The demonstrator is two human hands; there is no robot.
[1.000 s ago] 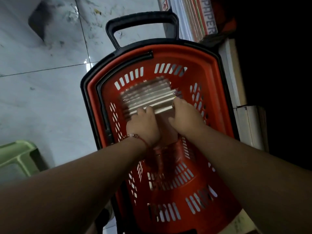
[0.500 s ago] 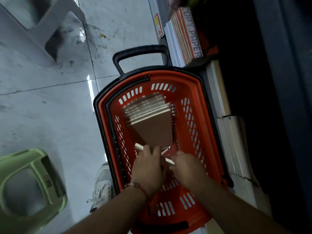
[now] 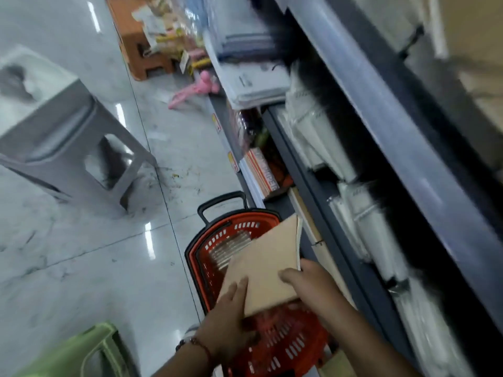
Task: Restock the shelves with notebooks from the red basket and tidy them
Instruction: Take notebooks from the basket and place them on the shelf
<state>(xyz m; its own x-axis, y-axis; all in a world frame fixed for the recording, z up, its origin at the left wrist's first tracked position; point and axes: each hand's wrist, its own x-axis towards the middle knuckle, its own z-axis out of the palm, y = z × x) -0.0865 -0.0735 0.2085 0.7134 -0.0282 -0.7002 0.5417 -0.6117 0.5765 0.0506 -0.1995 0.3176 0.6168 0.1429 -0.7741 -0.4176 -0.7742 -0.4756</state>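
Observation:
A red basket (image 3: 288, 349) with a black rim and handle stands on the floor beside the shelves. More notebooks (image 3: 231, 247) lie stacked at its far end. Above the basket I hold a small stack of brown-covered notebooks (image 3: 264, 268), tilted toward the shelves. My left hand (image 3: 231, 319) grips its near left corner, thumb on the cover. My right hand (image 3: 310, 284) holds its right edge, thumb on top. The shelves (image 3: 340, 227) run along the right, with white wrapped packs and paper reams on them.
A grey plastic stool (image 3: 62, 148) stands on the tiled floor at the left. A green stool (image 3: 79, 352) sits at the bottom left. An orange stool (image 3: 141, 50) and pink items (image 3: 196, 89) lie farther down the aisle.
Both hands have lifted the brown notebooks out of the basket and raised them toward the shelves. The view has swung up, so the shelves and aisle show now.

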